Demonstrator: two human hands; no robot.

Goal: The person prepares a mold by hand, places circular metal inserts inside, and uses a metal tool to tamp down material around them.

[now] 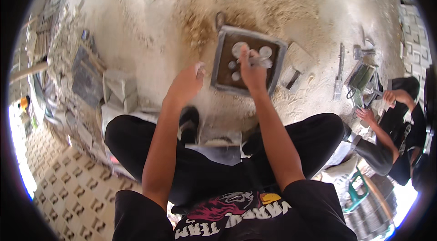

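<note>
A square grey frame [220,59] packed with brown sand [223,72] lies on the dusty ground ahead of me. Several pale round pieces, among them a large disc [266,52] and a smaller one [236,76], are set in the sand. Over the frame, my right hand [253,70] is closed on a pale greyish object [261,62], blurred, whose kind I cannot make out. To the frame's left hovers my left hand [186,83], fingers curled together with whitish fingertips; whatever they hold, if anything, is too small to name.
Loose sand [255,0] is heaped beyond the frame. A pale block [290,80] lies just right of it. Further right, a co-worker's hands [367,116] work at another frame [360,77], near a hammer [363,52]. Grey blocks [119,87] stand at left.
</note>
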